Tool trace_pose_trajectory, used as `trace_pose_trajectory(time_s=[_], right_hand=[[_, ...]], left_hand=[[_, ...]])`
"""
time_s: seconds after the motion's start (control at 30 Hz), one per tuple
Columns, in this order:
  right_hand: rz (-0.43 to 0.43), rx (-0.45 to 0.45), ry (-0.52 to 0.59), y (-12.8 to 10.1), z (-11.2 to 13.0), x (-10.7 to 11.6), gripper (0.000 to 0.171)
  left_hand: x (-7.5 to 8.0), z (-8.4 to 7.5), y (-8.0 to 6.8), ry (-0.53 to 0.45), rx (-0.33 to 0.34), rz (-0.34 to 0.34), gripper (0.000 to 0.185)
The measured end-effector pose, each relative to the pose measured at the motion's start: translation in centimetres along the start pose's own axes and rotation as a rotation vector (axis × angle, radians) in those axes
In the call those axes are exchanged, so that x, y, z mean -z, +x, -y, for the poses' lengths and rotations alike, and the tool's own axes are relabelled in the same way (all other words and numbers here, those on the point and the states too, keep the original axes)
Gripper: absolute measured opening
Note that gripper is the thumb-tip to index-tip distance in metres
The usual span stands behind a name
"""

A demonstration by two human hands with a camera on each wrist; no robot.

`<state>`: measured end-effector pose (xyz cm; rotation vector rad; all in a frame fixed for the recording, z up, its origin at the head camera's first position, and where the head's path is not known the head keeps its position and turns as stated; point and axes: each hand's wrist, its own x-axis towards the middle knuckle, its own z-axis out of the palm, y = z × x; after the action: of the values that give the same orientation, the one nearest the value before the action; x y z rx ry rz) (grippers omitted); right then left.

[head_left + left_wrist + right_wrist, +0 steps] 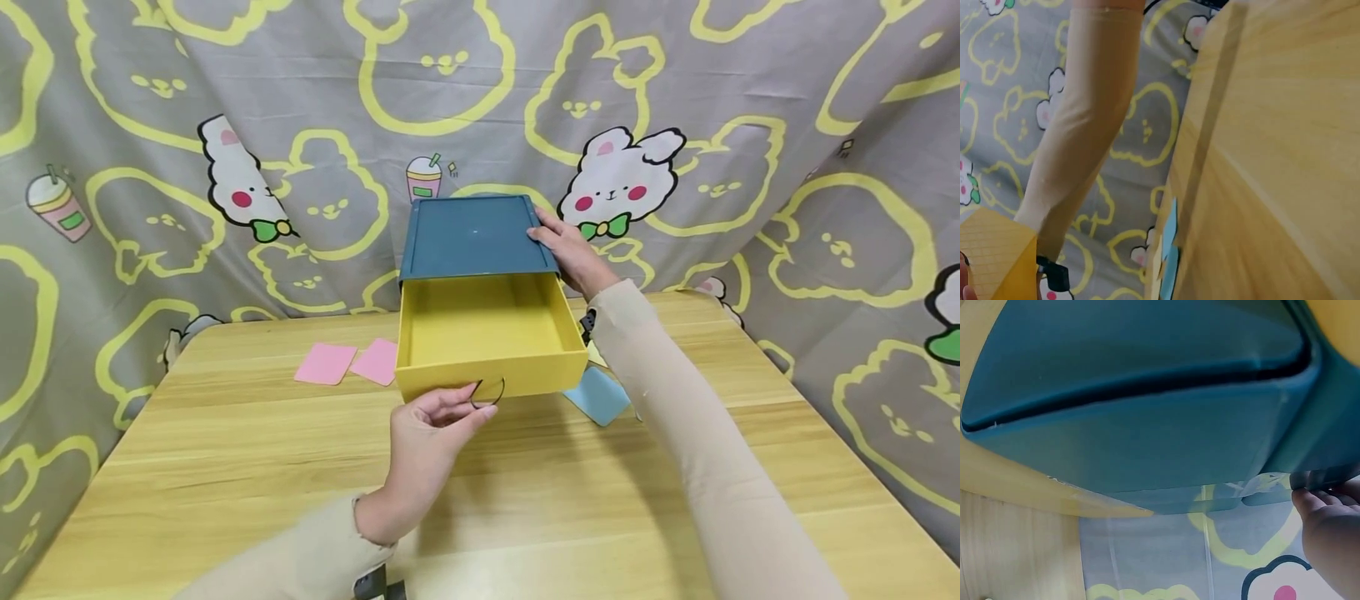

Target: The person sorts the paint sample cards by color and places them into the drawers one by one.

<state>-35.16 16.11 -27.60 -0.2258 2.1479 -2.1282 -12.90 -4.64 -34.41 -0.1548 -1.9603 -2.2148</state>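
A dark blue box case (476,237) with a yellow drawer (491,367) pulled partway out is held over the wooden table. Inside, the drawer shows a bare yellow bottom. My left hand (431,446) pinches the thin black loop pull (502,390) on the drawer front between thumb and fingers. On the case's right side, my right hand (570,250) grips the edge, thumb over the top. The right wrist view shows the case (1147,437) close up, with the right hand's fingers (1313,503) at its far end. The drawer front (1004,256) fills the left wrist view's lower left corner.
Two pink paper cards (326,364) lie on the table (247,467) left of the box. Blue cards (597,396) and a pale yellow card (597,354) lie to the right, partly hidden by the drawer and right arm. A patterned grey curtain (315,75) hangs behind the table.
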Motion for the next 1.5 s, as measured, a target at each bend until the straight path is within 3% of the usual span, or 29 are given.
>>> trace_pose_trajectory(time_s=[0.27, 0.5, 0.57, 0.7, 0.87, 1.0, 1.2, 1.3, 1.5], right_hand=[[0.009, -0.004, 0.019, 0.0, 0.3, -0.4, 0.063], [0.009, -0.005, 0.016, -0.1, 0.3, -0.5, 0.062], [0.009, -0.003, 0.018, -0.1, 0.3, -0.6, 0.062], [0.006, 0.002, 0.024, -0.1, 0.3, -0.6, 0.062], [0.006, 0.001, 0.018, -0.2, 0.4, -0.5, 0.062], [0.01, -0.009, 0.02, -0.2, 0.5, -0.3, 0.062], [-0.013, -0.011, 0.022, -0.4, 0.6, 0.0, 0.062], [-0.004, -0.011, 0.032, -0.4, 0.5, 0.1, 0.062], [0.0, -0.023, 0.031, -0.3, 0.0, 0.0, 0.063]], left_hand=[[0.4, 0.2, -0.8, -0.007, -0.078, -0.013, 0.023], [1.3, 0.8, -1.2, -0.021, -0.13, 0.047, 0.03], [1.9, 1.3, -1.1, -0.024, -0.173, 0.082, 0.031], [3.6, 1.7, -1.3, 0.067, -0.167, 0.103, 0.033], [6.9, 2.6, -0.9, 0.283, -0.075, 0.17, 0.034], [10.0, 3.7, 0.7, 0.433, -0.015, 0.205, 0.036], [14.5, 4.6, 5.7, 0.531, 0.05, 0.034, 0.04], [16.7, 5.0, 7.7, 0.565, 0.077, -0.018, 0.047], [20.2, 6.0, 10.0, 0.613, 0.136, 0.002, 0.065]])
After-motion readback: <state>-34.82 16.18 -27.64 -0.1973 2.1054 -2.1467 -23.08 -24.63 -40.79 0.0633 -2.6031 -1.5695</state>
